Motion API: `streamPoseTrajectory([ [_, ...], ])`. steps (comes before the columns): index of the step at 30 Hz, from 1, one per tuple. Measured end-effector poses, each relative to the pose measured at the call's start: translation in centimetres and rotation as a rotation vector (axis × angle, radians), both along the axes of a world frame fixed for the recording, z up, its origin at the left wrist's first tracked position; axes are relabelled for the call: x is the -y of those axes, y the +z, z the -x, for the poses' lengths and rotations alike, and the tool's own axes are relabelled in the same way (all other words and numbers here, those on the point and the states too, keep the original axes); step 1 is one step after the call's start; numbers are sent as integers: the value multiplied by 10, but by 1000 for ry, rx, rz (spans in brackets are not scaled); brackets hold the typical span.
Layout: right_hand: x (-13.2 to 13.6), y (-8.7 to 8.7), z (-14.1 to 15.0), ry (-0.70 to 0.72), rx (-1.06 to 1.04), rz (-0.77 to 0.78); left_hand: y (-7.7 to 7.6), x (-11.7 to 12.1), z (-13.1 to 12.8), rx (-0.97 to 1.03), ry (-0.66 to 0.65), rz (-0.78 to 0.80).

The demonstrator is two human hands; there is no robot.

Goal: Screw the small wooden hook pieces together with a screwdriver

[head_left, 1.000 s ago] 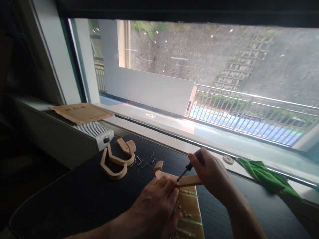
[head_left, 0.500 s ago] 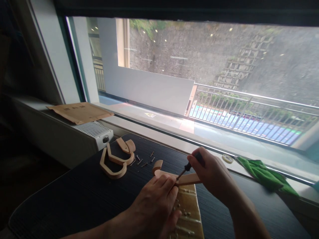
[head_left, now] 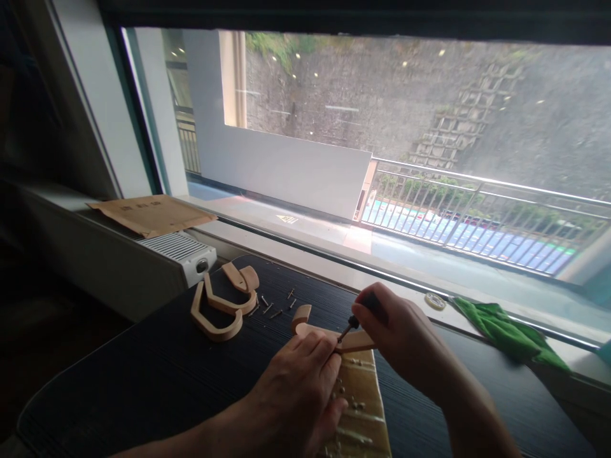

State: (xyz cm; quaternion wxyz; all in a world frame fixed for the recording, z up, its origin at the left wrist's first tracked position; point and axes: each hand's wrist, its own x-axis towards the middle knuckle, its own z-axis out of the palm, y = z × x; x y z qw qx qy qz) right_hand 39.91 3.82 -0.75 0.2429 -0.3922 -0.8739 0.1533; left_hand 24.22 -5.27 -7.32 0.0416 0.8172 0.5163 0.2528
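Note:
My right hand (head_left: 389,327) is closed around the dark handle of a screwdriver (head_left: 352,322). The shaft slants down to the left, and its tip meets a curved wooden hook (head_left: 356,342) beside my left fingertips. My left hand (head_left: 305,375) presses the hook with its fingers closed over it, against the end of a board wrapped in yellowish, shiny film (head_left: 365,407). The hook's curled end sticks out past my left fingers. My left palm covers part of the board. Several loose screws (head_left: 267,308) lie on the dark table beyond my left hand.
More wooden hooks (head_left: 217,332) lie on the dark table (head_left: 143,381) to the left. A brown envelope (head_left: 153,213) rests on a white slatted unit. Along the windowsill are a roll of tape (head_left: 435,301) and a green cloth (head_left: 506,334). The window closes off the far side.
My right hand has shifted slightly left, and the screwdriver leans a little differently, its tip staying at the same spot on the hook. My left hand has hardly moved.

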Motion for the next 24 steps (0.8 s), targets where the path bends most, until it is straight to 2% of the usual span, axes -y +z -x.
streamPoseTrajectory([
  [5, -6, -5, 2, -136, 50, -8, 2, 0, 1, -1, -10, 12],
  [8, -5, -2, -1, -118, 28, -14, 1, -1, 1, 1, -9, 15],
  [14, 0, 4, -3, 7, -17, -55, 1, -1, 0, -13, 0, 1],
  [24, -6, -2, -4, -122, -6, -46, 0, 0, 1, 4, -18, -13],
])
